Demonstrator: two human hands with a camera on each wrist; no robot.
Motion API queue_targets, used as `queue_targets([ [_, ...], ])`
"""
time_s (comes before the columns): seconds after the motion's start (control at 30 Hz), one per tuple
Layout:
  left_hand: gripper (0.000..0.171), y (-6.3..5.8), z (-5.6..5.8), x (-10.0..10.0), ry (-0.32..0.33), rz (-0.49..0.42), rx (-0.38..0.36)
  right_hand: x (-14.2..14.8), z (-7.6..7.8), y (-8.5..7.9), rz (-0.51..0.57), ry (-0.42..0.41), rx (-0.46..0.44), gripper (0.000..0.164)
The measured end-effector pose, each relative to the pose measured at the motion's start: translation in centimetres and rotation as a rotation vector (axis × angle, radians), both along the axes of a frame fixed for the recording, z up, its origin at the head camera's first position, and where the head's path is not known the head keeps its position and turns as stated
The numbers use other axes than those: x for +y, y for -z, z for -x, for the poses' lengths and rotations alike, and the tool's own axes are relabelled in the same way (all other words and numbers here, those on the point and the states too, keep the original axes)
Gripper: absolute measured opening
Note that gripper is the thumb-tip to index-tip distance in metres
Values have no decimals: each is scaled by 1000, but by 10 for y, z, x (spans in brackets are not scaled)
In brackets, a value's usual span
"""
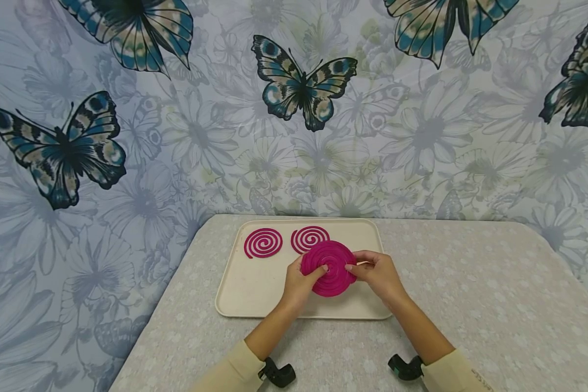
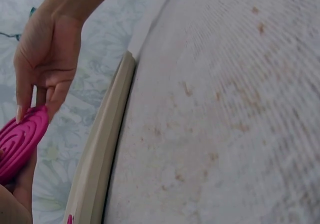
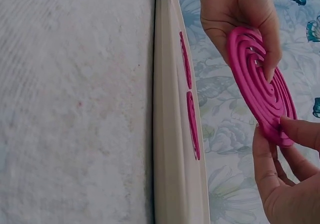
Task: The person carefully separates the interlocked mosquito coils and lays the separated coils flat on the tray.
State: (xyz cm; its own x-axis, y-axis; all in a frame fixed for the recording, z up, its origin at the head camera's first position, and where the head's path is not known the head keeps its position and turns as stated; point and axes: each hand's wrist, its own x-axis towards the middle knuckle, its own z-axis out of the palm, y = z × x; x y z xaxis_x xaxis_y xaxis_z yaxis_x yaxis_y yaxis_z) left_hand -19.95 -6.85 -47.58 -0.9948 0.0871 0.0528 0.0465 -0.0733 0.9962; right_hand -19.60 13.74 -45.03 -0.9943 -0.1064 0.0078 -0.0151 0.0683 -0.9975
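A pink mosquito coil disc, its rings packed close together, is held up over the front part of the cream tray. On its left side my left hand grips it, thumb pressed on the face near the centre and the other fingers behind. My right hand pinches the right edge between thumb and fingers. The right wrist view shows the disc tilted, with both hands on it. Two separated coils lie flat at the tray's back, a left one and a right one partly overlapped by the disc.
The tray rests on a table with a pale patterned cloth. Behind the table hangs a butterfly-print backdrop. Black camera mounts sit at the left wrist and right wrist.
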Motion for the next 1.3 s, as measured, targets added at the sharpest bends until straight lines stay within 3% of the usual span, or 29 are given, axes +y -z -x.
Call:
queue_targets([
  [0.2,51,-1,0,1,-27,-69,-41,-3,0,2,101,-88,-88,36],
  [0.57,54,1,-2,4,-38,-74,-56,-3,-1,2,180,-131,-150,37],
  [0.97,53,-1,-2,5,-13,-87,-78,-2,-1,4,215,-42,-183,25],
  [1.3,57,0,-4,2,42,-132,-81,-4,1,4,225,-27,-161,22],
])
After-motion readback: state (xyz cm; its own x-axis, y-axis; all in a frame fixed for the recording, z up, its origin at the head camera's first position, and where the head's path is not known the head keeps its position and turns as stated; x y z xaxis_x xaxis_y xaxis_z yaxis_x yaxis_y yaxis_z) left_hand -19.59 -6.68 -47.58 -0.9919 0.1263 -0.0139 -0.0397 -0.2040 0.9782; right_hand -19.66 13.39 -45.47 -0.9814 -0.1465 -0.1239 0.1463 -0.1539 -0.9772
